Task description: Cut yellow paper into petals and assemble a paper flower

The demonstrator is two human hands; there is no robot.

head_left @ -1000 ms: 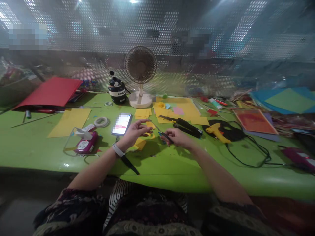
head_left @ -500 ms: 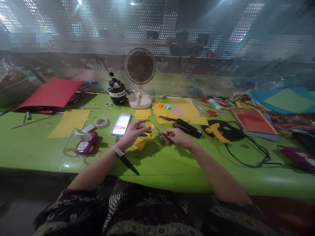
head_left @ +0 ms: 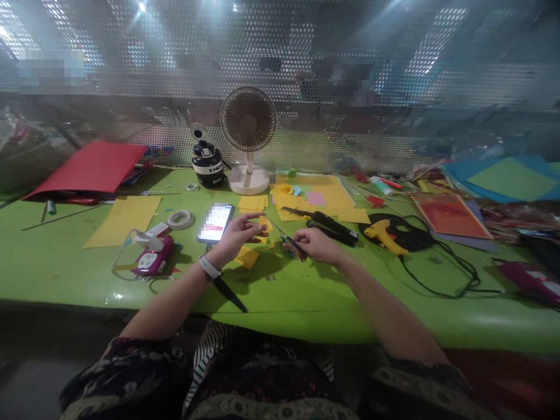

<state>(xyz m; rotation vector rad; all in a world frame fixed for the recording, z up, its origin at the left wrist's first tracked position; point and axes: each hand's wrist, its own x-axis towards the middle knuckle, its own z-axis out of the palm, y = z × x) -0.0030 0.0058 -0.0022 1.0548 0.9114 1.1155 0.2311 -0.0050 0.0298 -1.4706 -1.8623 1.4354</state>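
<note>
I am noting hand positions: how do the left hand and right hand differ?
The left hand wears a white band at the wrist; the right hand has a bare wrist. The left hand is at small yellow paper, its index finger extended; the right hand curls around a thin dark tool. Both are over the green table.

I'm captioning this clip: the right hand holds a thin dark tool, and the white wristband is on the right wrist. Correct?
Not quite: the head view shows the white wristband on the left wrist. The right hand does hold the thin dark tool.
</note>
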